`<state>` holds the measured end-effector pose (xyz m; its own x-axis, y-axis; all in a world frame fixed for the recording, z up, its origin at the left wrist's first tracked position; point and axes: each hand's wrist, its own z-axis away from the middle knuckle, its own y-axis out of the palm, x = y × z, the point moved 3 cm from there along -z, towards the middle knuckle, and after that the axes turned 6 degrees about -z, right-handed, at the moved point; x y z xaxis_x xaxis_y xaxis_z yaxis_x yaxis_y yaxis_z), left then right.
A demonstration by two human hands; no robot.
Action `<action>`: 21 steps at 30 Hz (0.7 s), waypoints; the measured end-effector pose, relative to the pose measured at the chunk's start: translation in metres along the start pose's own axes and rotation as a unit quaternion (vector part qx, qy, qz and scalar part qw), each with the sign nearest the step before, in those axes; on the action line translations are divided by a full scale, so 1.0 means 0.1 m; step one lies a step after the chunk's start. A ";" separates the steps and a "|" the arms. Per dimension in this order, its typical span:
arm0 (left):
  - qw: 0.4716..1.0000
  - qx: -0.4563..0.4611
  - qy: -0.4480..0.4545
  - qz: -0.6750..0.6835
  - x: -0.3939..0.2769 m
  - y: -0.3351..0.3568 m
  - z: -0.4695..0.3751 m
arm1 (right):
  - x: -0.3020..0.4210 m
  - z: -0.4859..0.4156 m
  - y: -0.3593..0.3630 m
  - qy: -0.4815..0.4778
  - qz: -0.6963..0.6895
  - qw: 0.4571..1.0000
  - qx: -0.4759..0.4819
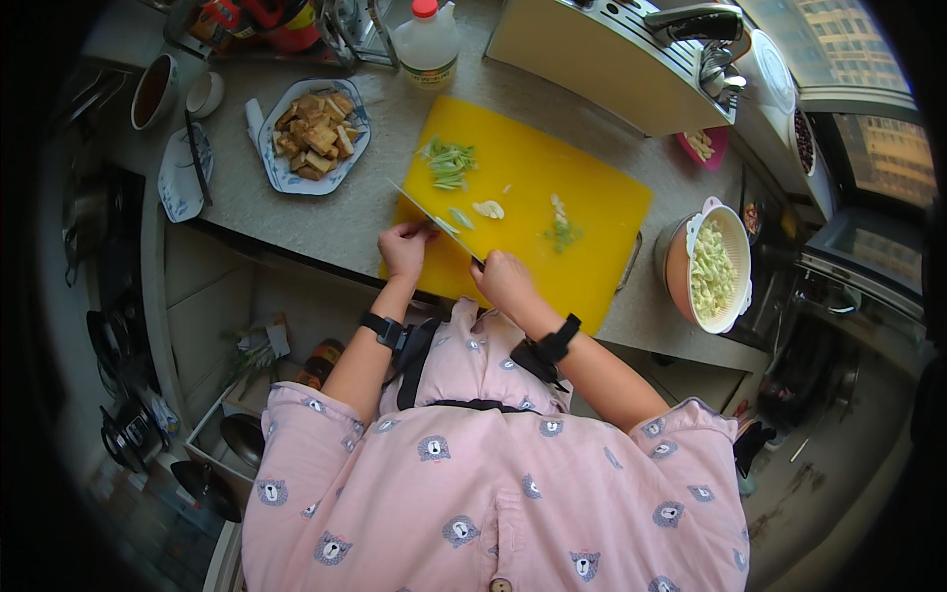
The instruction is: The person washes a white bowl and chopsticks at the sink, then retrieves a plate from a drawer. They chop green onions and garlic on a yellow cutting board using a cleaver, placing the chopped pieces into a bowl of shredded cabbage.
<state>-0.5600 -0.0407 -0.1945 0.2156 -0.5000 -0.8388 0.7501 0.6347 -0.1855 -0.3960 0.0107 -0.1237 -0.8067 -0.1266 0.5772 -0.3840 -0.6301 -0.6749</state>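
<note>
My right hand (pixel 507 283) grips the handle of a kitchen knife (pixel 433 220), whose blade slants up and left over the yellow cutting board (pixel 592 177). Close to the left side of the blade is my left hand (pixel 405 248), its fingers bent together at the board's near left edge; what they hold is hidden. A few green slices (pixel 460 217) lie by the blade on its other side. Farther back on the board is a pile of sliced green vegetable (pixel 450 164). Pale slices (pixel 488 210) sit near the middle, and small chopped bits (pixel 564 235) are farther right.
An octagonal plate of browned tofu pieces (pixel 318 137) stands left of the board, near a small dish (pixel 176 174) with chopsticks. Behind are a red-capped jug (pixel 427 46) and a utensil holder (pixel 577 63). A colander of chopped pale-green vegetable (pixel 714 274) stands right, before a window.
</note>
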 end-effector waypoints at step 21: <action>0.999 0.024 0.024 -0.028 0.00 -0.01 -0.01 | 0.01 0.09 -0.11 0.005 -0.023 1.000 0.018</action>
<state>-0.5613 -0.0411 -0.1945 0.1428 -0.5036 -0.8521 0.7893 0.5774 -0.2089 -0.3888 0.0105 -0.1117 -0.7934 -0.0895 0.6020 -0.4040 -0.6624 -0.6309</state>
